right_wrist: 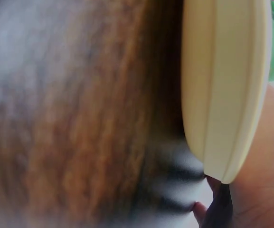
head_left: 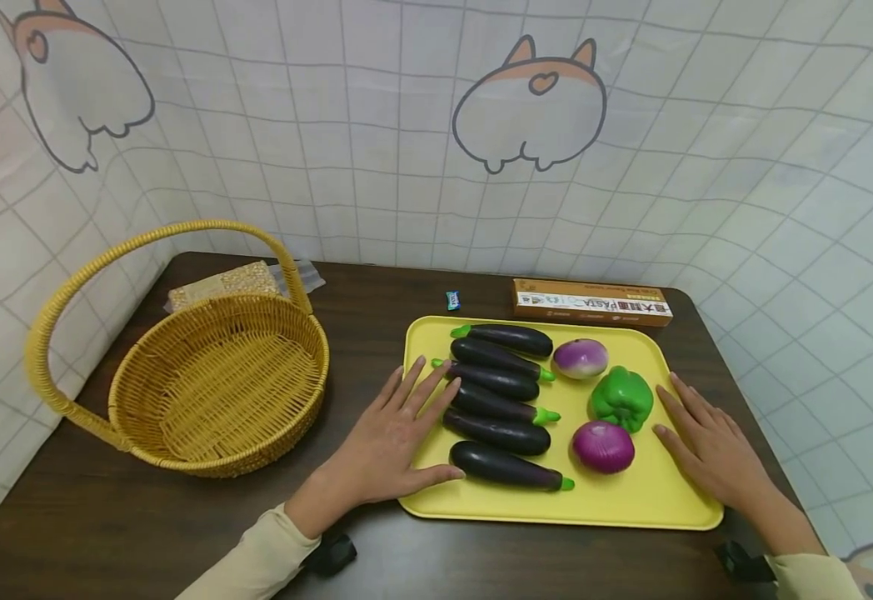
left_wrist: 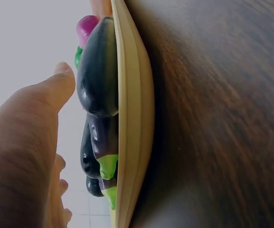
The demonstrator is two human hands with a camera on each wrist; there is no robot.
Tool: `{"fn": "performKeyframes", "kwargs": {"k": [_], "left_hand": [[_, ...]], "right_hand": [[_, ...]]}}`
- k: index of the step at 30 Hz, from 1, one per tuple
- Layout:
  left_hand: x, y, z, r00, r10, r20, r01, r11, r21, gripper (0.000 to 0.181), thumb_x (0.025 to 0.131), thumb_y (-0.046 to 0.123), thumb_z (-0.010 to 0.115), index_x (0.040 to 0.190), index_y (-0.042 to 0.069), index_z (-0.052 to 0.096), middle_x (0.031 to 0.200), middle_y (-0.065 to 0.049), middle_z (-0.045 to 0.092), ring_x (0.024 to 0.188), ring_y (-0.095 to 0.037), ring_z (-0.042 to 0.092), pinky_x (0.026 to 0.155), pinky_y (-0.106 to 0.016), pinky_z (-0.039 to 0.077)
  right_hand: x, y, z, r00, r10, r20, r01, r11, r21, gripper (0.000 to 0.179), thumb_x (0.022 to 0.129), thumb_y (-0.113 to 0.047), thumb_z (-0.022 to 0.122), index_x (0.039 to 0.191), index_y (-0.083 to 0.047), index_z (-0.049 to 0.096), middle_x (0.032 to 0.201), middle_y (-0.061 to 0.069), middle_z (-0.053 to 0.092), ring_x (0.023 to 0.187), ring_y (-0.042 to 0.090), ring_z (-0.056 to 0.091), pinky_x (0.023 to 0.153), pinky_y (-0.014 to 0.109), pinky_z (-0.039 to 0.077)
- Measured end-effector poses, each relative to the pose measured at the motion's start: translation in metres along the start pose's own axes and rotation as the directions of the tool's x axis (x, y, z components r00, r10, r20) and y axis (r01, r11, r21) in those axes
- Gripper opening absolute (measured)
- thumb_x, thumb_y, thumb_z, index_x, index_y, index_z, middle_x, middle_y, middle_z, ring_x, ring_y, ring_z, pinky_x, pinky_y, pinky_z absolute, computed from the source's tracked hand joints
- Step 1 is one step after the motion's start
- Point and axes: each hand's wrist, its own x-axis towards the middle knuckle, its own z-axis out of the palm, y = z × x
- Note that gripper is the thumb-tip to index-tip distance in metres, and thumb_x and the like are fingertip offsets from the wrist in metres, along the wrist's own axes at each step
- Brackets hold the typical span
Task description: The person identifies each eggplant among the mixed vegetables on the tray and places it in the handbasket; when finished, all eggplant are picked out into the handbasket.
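Note:
A yellow tray (head_left: 511, 510) lies on the table, seen from above in the head view. Several dark eggplants (head_left: 506, 467) are stacked in a column on its left half, their green stems pointing either way. On its right half sit a green bell pepper (head_left: 622, 398), a red onion (head_left: 603, 447) and a paler purple-and-white vegetable (head_left: 581, 358). My left hand (head_left: 387, 446) spreads over the tray's left rim, fingertips close to the eggplants. Across the right rim lies my right hand (head_left: 721, 454), fingers extended beside the pepper. Neither hand grips anything.
A yellow wicker basket (head_left: 219, 454) with a tall handle stands at the left. Behind it is a bag of pale kernels (head_left: 230, 282). Along the back edge lie a small blue packet (head_left: 452, 300) and a brown pasta box (head_left: 592, 302). A patterned cloth (head_left: 421, 167) hangs behind the table.

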Motion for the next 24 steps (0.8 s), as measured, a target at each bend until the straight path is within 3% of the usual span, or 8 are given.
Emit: {"fn": "performKeyframes", "kwargs": {"k": [4,12,20,24], "left_hand": [[0.003,0.005,-0.001,1.000,0.030,0.005,-0.029,0.999,-0.019,0.106,0.095,0.082,0.048,0.170,0.012,0.020,0.176,-0.011,0.004,0.160,-0.037,-0.004,0.124,-0.057,0.011],[0.015,0.027,0.002,0.990,0.140,-0.017,-0.140,0.990,-0.029,0.097,0.096,0.071,0.061,0.167,0.013,0.031,0.167,-0.011,0.032,0.151,-0.038,0.030,0.123,-0.047,0.024],[0.023,0.051,0.012,0.965,0.262,-0.022,-0.263,0.964,-0.042,0.063,0.099,0.046,0.071,0.151,0.015,0.054,0.149,-0.009,0.048,0.131,-0.027,0.049,0.109,-0.043,0.042],[0.027,0.060,0.019,0.951,0.308,-0.012,-0.308,0.951,0.015,0.054,0.100,0.044,0.069,0.145,0.016,0.058,0.143,-0.007,0.052,0.122,-0.025,0.052,0.102,-0.040,0.046]], "right_hand": [[-0.001,0.000,0.000,1.000,0.003,-0.001,-0.003,1.000,0.005,0.064,0.111,-0.033,0.056,0.167,-0.011,0.033,0.174,0.011,0.018,0.151,0.049,0.027,0.111,0.073,0.023],[-0.001,-0.001,0.000,1.000,0.007,0.005,-0.007,1.000,0.007,0.065,0.111,-0.034,0.056,0.167,-0.012,0.032,0.175,0.011,0.017,0.152,0.049,0.026,0.112,0.073,0.022],[0.001,0.000,0.001,1.000,-0.003,-0.013,0.003,1.000,0.003,0.065,0.110,-0.033,0.057,0.167,-0.012,0.033,0.174,0.011,0.018,0.151,0.049,0.028,0.109,0.073,0.025],[0.000,0.001,0.002,1.000,0.001,-0.012,-0.001,1.000,0.003,0.065,0.110,-0.034,0.057,0.167,-0.012,0.033,0.174,0.011,0.018,0.151,0.049,0.027,0.109,0.074,0.024]]}}
